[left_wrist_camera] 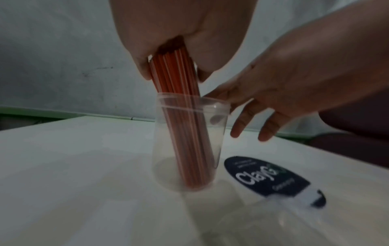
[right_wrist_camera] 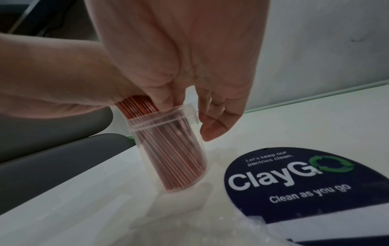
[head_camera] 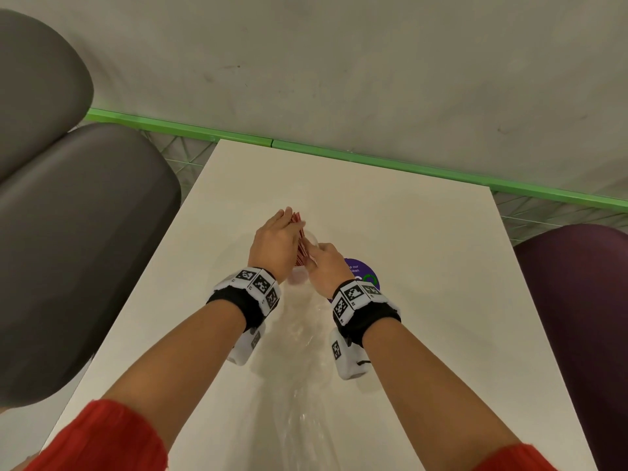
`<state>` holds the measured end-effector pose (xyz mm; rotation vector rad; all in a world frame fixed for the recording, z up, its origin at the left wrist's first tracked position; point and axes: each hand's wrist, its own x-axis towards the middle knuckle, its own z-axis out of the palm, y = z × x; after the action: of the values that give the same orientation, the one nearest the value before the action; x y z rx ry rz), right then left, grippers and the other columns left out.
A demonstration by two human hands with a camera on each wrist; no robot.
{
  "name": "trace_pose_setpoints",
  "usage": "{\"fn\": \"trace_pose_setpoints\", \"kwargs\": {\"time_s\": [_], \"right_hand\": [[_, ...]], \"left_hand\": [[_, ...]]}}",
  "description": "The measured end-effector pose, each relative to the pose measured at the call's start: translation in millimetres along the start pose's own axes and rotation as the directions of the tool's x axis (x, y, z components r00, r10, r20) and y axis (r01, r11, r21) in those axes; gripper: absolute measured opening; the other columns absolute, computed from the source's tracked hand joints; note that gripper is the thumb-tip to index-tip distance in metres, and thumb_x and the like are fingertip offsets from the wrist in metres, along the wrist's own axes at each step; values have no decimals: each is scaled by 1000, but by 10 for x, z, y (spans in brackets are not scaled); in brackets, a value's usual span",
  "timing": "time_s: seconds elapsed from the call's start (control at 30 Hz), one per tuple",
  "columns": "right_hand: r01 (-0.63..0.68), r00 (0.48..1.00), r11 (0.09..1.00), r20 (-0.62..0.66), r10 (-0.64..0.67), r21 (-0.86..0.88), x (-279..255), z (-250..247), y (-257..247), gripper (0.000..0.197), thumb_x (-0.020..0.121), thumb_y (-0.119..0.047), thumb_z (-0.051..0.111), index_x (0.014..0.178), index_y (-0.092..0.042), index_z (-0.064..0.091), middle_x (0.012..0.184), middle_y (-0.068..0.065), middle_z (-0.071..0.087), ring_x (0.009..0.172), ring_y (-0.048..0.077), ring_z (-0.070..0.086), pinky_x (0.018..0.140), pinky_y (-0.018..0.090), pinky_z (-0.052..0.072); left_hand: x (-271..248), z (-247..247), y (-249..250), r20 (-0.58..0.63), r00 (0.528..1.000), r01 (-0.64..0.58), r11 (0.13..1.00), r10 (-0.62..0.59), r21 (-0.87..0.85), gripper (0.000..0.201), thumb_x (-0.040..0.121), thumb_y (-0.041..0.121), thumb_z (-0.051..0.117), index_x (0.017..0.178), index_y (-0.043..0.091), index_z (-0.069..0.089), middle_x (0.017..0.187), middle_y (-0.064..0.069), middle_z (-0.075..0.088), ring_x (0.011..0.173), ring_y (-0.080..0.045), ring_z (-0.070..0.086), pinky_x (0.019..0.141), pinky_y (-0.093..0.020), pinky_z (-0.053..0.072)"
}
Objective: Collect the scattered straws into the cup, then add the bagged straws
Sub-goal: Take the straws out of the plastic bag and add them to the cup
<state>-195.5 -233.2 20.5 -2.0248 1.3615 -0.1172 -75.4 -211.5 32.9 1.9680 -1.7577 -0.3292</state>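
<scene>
A clear plastic cup (head_camera: 298, 278) (left_wrist_camera: 220, 136) (right_wrist_camera: 134, 131) stands mid-table on the white table (head_camera: 407, 232). My left hand (head_camera: 276, 241) (left_wrist_camera: 168, 33) grips a thick bundle of red-and-white straws (head_camera: 301, 248) (left_wrist_camera: 185, 133) (right_wrist_camera: 174, 158) from above. The straws' lower ends reach the cup's bottom and the bundle leans. My right hand (head_camera: 327, 265) (right_wrist_camera: 189, 58) pinches the cup's rim, thumb at the rim and a fingertip against the wall. Its other fingers (left_wrist_camera: 265, 133) hang beside the cup. A clear plastic bag (head_camera: 306, 402) (right_wrist_camera: 189, 224) lies flat near me; no straws show in it.
A dark round "ClayGo" sticker (head_camera: 361, 270) (right_wrist_camera: 294, 174) is stuck on the table just right of the cup. Grey chairs (head_camera: 85, 249) stand at the left, a purple one (head_camera: 577, 317) at the right. A green rail (head_camera: 339, 154) and a wall close off the far edge.
</scene>
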Motion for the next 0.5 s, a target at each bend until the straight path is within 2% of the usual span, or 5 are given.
{"fn": "trace_pose_setpoints", "kwargs": {"time_s": [0.07,0.13,0.3,0.4,0.5], "right_hand": [[-10,1000,999,-2,10,39,-56,-36,-6,49,99,-24,36,147,-24,27,146,17,32,135,34,31,113,44,30],[-12,999,996,-49,16,90,-138,-69,0,50,98,-27,39,147,-21,27,150,13,28,139,30,27,115,40,26],[-19,968,968,-238,81,249,-466,-60,45,48,90,-25,55,136,-15,44,139,8,40,129,22,41,107,31,34],[-48,966,962,-231,112,267,-724,40,70,44,85,-25,62,127,-14,51,130,9,44,122,23,45,101,28,35],[-55,978,966,-184,104,254,-1001,215,49,42,82,-29,66,119,-14,55,123,8,46,117,22,47,101,32,41]], "left_hand": [[8,-9,7,3,1000,17,1000,-17,-23,36,95,9,45,130,10,55,150,-14,37,142,-28,29,116,-37,26],[-20,-36,19,-20,999,34,996,-35,-80,39,95,13,48,133,12,52,150,-13,37,142,-27,28,116,-35,24],[-242,-179,31,-118,984,102,969,-131,-223,44,92,22,53,135,14,49,147,-16,41,140,-30,31,115,-37,25],[-530,-337,0,-165,964,156,947,-208,-282,45,90,23,57,134,15,50,144,-11,46,135,-27,39,112,-35,29],[-1006,-556,-89,-152,958,188,933,-243,-307,37,88,18,60,124,14,58,125,-5,62,115,-25,57,98,-32,42]]}}
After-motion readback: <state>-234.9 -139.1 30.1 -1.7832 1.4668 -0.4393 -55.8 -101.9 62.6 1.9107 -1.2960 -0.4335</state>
